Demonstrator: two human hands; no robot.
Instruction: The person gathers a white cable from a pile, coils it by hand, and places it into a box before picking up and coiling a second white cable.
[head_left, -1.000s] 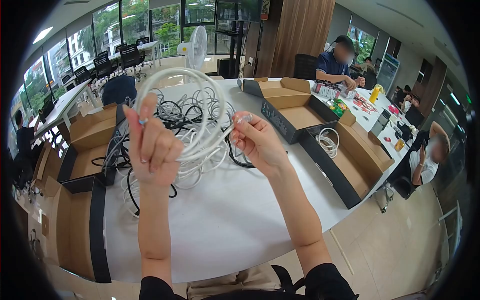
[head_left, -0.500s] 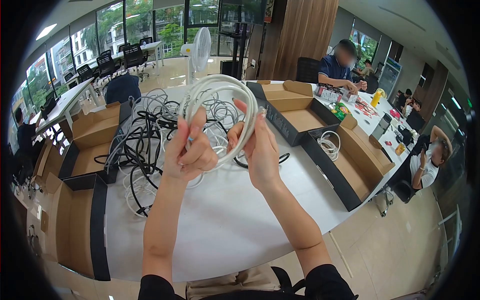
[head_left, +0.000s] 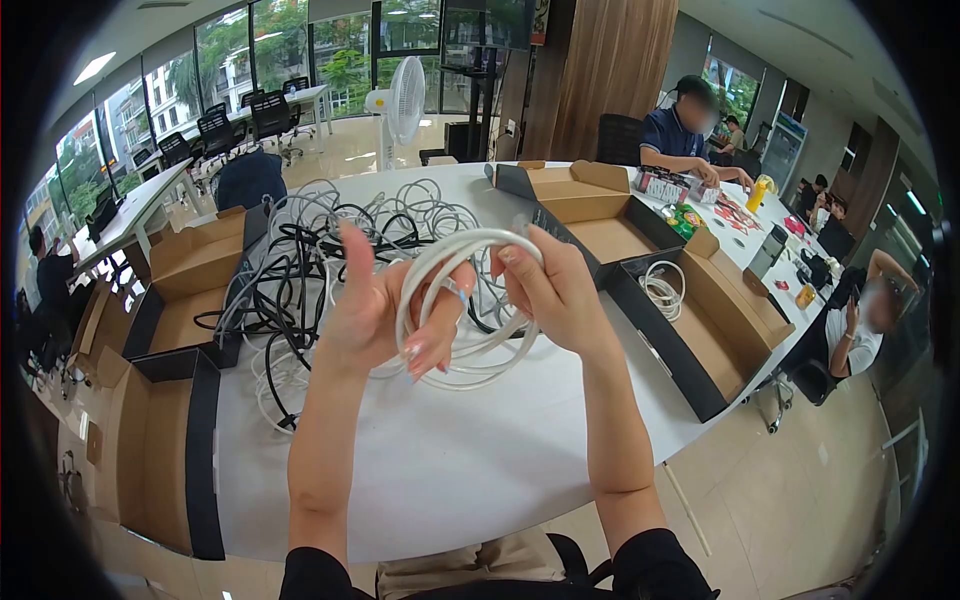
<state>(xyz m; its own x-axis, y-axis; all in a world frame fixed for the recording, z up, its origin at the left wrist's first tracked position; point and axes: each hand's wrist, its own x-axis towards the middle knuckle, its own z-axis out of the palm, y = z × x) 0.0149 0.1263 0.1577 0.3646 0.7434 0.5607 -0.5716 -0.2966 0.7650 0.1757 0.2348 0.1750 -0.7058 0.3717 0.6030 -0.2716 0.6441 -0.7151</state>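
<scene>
A coiled white cable (head_left: 470, 378) hangs between my two hands above the white table (head_left: 420, 480). My left hand (head_left: 395, 310) has its thumb raised and its fingers hooked through the loops. The fingers of my right hand (head_left: 550, 285) pinch the upper right of the coil. Beyond my hands lies a tangled heap of black, grey and white cables (head_left: 290, 290). Another white coil (head_left: 661, 292) rests in an open black box (head_left: 715, 325) on the right.
More open boxes stand at the left (head_left: 155, 440), farther left (head_left: 190, 290) and back right (head_left: 605, 225). A person (head_left: 680, 135) sits across the table near packets and a yellow bottle (head_left: 760, 190). Another person (head_left: 860, 325) sits at the right. A white fan (head_left: 405, 100) stands behind.
The coil has dropped lower and tilted. My left thumb has lifted away and its fingers have moved into the loops. My right hand has shifted right and grips the coil's top.
</scene>
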